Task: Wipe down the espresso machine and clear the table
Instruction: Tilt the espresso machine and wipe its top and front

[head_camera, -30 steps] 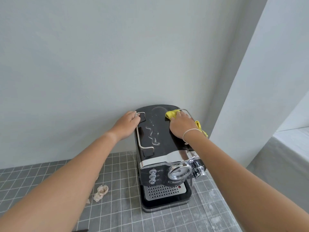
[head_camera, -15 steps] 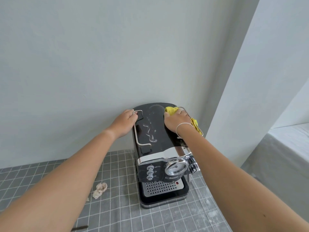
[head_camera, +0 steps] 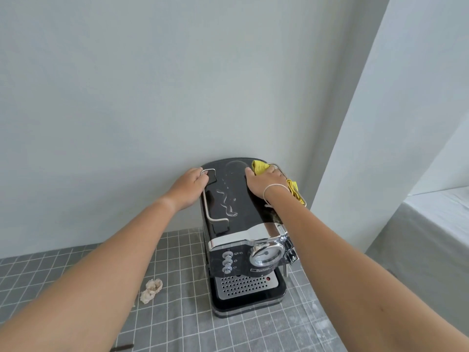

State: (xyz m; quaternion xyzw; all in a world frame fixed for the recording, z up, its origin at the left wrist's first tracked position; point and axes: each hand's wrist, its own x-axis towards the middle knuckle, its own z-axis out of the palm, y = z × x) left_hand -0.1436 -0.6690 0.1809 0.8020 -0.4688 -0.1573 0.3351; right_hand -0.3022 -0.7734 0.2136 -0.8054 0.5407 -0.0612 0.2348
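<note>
Espresso machine [head_camera: 236, 207]: glossy black boxy body with chrome front band, round gauge and perforated steel drip grille; it stood at the surface's 1 o'clock, against the wall.
Left hand [head_camera: 189, 188]: fingers curled over the wire rail at the top's 9 o'clock edge.
Right hand [head_camera: 265, 181]: fingers pressed a yellow cloth [head_camera: 259, 166] onto the top's 2 o'clock corner.
Surface [head_camera: 177, 326]: grey grid-check fabric.
Crumpled tissue [head_camera: 151, 290]: pale wad at the machine's 8 o'clock.

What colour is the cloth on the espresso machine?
Yellow cloth, under the right hand; head view.
</note>
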